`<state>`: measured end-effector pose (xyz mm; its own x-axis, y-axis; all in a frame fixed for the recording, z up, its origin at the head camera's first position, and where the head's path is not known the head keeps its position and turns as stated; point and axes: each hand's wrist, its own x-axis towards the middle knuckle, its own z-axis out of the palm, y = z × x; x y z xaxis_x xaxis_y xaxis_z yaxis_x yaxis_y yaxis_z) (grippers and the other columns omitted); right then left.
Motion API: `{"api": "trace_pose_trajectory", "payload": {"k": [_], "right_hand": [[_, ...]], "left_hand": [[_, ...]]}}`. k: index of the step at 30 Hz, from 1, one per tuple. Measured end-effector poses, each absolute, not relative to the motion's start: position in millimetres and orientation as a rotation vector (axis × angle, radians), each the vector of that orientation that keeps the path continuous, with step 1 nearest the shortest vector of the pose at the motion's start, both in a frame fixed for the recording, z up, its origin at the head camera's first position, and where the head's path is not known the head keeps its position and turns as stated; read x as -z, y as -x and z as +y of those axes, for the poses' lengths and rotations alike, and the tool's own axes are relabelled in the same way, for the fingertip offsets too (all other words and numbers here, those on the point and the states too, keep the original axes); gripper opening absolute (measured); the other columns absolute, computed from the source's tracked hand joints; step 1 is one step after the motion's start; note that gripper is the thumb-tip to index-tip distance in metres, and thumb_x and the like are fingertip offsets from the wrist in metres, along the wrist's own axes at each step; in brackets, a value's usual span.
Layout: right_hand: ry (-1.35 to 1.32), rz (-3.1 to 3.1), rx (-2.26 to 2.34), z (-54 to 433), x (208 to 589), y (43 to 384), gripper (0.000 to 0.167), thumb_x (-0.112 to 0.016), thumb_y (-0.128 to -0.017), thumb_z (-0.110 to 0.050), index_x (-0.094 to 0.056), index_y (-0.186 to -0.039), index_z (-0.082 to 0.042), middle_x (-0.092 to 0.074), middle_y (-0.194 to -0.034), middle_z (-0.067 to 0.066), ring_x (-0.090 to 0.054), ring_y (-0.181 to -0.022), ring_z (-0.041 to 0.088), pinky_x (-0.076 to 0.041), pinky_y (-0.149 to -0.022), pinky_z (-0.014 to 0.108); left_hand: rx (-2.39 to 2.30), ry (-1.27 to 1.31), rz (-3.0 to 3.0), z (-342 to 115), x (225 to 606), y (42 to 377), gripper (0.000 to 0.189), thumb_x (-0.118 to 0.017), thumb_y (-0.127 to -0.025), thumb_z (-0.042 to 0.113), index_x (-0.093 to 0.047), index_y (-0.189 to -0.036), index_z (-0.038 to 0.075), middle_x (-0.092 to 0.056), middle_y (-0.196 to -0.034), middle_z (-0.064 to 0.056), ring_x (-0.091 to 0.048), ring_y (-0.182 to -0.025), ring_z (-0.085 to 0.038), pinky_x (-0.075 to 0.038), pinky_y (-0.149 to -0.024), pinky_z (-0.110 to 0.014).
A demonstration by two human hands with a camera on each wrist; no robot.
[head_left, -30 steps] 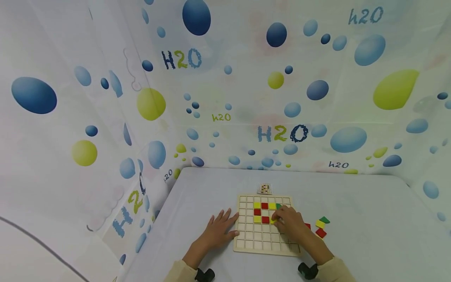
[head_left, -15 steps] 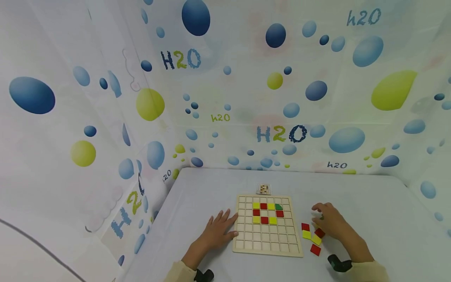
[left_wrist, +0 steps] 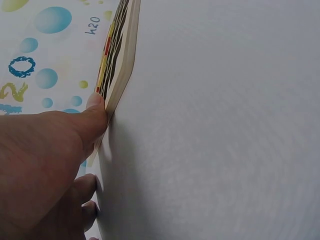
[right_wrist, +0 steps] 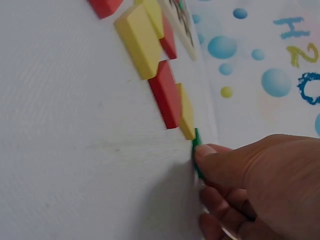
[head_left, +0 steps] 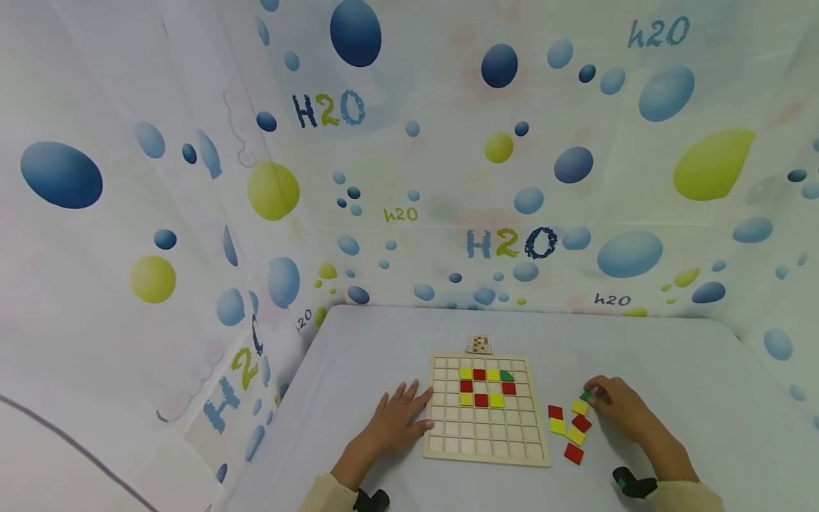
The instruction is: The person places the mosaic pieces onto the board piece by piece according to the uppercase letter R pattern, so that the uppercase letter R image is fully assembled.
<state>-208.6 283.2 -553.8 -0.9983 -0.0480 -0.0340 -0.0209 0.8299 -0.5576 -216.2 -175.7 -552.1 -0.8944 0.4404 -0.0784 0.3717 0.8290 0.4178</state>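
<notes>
Right of the grid board (head_left: 483, 434), the right hand (head_left: 616, 409) pinches a half-hidden green piece (head_left: 586, 396), its tip toward the nearest yellow tile (head_left: 579, 407), long axis seemingly likewise. The left hand (head_left: 398, 418), fingers spread, touches the grid board's left edge.

The place looks like a small curtained-off booth, its wider setting impossible to tell, for pale sheets (head_left: 441, 167) printed with blue and yellow-green drops (head_left: 355, 33) and "H2O" lettering (head_left: 509, 243) hang behind the far edge and beside the left edge of a white surface (head_left: 691, 384).
</notes>
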Motion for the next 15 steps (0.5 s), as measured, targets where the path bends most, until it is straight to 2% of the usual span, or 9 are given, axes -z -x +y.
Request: {"api": "trace_pose_trajectory", "payload": {"k": [4, 9, 15], "right_hand": [[0.087, 3.006, 0.956, 279, 563, 215, 0.026, -0.066, -0.098, -0.001, -0.067, -0.124, 0.000, -0.061, -0.107, 0.017, -0.057, -0.096, 0.029, -0.057, -0.091, 0.052], [0.094, 2.945, 1.014, 266, 568, 227, 0.029, -0.065, -0.099, -0.004, -0.066, -0.129, -0.003, -0.060, -0.113, 0.017, -0.057, -0.099, 0.028, -0.058, -0.094, 0.052], [0.000, 2.956, 0.996, 247, 568, 235, 0.037, -0.074, -0.099, -0.020, -0.063, -0.129, -0.001, -0.059, -0.115, 0.018, -0.056, -0.102, 0.030, -0.056, -0.097, 0.054]], "left_hand": [[-0.567, -0.626, 2.851, -176, 555, 218, 0.069, -0.061, -0.104, 0.052, -0.041, -0.164, 0.023, -0.031, -0.173, -0.014, -0.024, -0.160, -0.043, -0.018, -0.125, -0.071], [-0.569, -0.631, 2.851, -177, 556, 218, 0.069, -0.060, -0.104, 0.052, -0.041, -0.164, 0.023, -0.031, -0.173, -0.013, -0.024, -0.160, -0.043, -0.018, -0.125, -0.071], [-0.597, -0.638, 2.837, -176, 555, 218, 0.069, -0.062, -0.104, 0.051, -0.042, -0.164, 0.022, -0.031, -0.172, -0.014, -0.024, -0.160, -0.043, -0.017, -0.124, -0.071]]}}
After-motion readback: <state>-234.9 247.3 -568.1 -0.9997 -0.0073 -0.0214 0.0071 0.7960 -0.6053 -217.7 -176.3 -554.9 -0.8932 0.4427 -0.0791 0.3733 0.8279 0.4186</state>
